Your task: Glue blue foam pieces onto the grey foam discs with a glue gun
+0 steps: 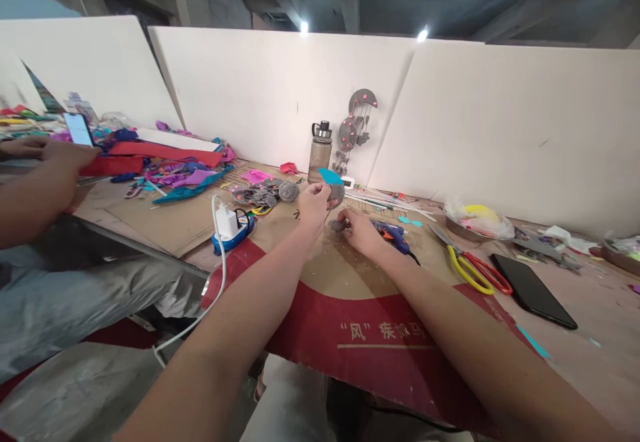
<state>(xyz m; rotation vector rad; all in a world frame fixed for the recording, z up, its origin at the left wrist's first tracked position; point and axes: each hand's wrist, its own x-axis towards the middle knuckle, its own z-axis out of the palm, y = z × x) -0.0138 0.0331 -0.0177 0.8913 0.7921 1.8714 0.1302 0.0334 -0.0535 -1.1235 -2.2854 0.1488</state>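
My left hand (314, 203) is raised a little above the cardboard sheet (350, 275), fingers closed on a grey felt piece (337, 193) with a turquoise piece (330, 176) on top of it. My right hand (359, 230) rests on the cardboard just to the right, fingers pinched on a small grey felt scrap (338, 225). A blue hot glue gun (394, 234) lies right behind my right hand.
Yellow and red scissors (475, 270) and a black phone (533, 290) lie to the right. A blue power strip with a white charger (231, 229) sits left. A water bottle (320, 152) and grey felt mobile (356, 129) stand by the white board. Another person sits at left.
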